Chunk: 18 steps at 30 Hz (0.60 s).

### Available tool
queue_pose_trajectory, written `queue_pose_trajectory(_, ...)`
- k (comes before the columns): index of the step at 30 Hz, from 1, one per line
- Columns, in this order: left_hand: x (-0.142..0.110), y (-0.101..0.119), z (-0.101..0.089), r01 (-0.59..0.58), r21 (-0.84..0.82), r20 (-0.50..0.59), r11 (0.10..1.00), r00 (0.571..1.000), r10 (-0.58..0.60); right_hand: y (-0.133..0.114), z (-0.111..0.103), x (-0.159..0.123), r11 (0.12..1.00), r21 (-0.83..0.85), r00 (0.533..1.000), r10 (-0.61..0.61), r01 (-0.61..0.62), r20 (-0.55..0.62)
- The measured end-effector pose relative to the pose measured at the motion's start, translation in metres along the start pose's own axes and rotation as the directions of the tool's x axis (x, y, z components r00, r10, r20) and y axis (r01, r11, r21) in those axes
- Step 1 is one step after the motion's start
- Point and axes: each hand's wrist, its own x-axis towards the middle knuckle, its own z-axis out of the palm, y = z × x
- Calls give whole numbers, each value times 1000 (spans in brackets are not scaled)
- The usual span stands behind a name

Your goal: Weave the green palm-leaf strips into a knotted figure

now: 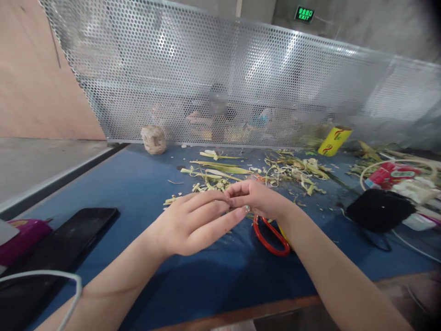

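Above the middle of the blue table, my left hand and my right hand meet at the fingertips. The fingers of both hands are closed together, and whatever is between them is hidden or too small to make out. Under my right wrist lies a red looped handle, which looks like scissors, with a yellow part beside it. Just beyond my fingers are pale green plant strips and a heap of shredded plant scraps.
A perforated metal screen closes off the far side. Near it stand a twine roll and a yellow tube. A black phone and white cable lie left. To the right are a black pouch and red packet.
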Motion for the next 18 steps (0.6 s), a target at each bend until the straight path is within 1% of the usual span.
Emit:
queue_pose_trajectory(4,-4,0,3,-24,7,-35,1000,999,24,-1,-1,-1,1000,14,999,-6,5,44)
queue_pose_trajectory(7,-6,2,6,-15,-39,-53,999,999,13,-1,-1,-2,998,60,996,1,-6,90)
queue_pose_trajectory(8,-7,3,7,8,-68,-53,998,999,-11,-1,0,-2,997,79,995,2,-10,99)
queue_pose_trajectory(9,-8,4,8,57,-98,-51,994,997,-63,-1,0,-2,995,95,995,0,-10,100)
queue_pose_trajectory(10,-9,5,10,135,-129,-35,982,989,-141,-2,1,-2,995,102,996,-5,-5,93)
queue_pose_trajectory(11,-10,6,11,228,-162,-16,960,972,-233,-2,1,-2,995,100,997,-10,2,81)
queue_pose_trajectory(12,-10,7,13,321,-204,-7,925,944,-329,-3,2,-2,996,92,997,-17,10,69)
queue_pose_trajectory(14,-11,8,16,463,-316,-8,828,871,-491,-4,1,-1,997,74,998,-33,28,56)
queue_pose_trajectory(16,-10,8,18,531,-436,-4,726,806,-592,-3,0,-1,997,65,997,-42,38,61)
queue_pose_trajectory(18,-9,9,19,581,-512,20,633,744,-667,-2,-1,0,998,47,997,-42,39,57)
